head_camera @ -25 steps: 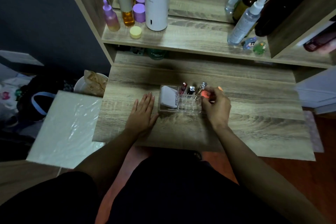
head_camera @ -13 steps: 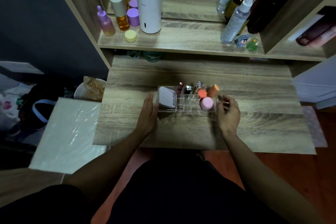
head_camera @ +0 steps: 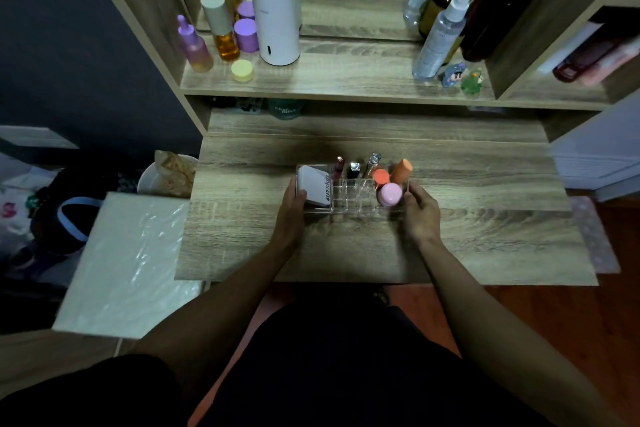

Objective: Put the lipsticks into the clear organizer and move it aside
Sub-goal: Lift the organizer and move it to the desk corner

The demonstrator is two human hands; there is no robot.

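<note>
Both hands, left hand (head_camera: 289, 210) and right hand (head_camera: 420, 215), clasp the short ends of the clear organizer (head_camera: 351, 199), its long axis lying crosswise between them on the bench (head_camera: 485, 236).

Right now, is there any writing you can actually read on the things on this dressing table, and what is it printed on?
"4U2skin": on the side of the white compact case standing in the left end of the clear organizer.
Pale lettering on the green tub under the shelf: too blurred to read.
Small mark on the white cylinder: too small to read.
Print on the spray bottle: unreadable.
</note>
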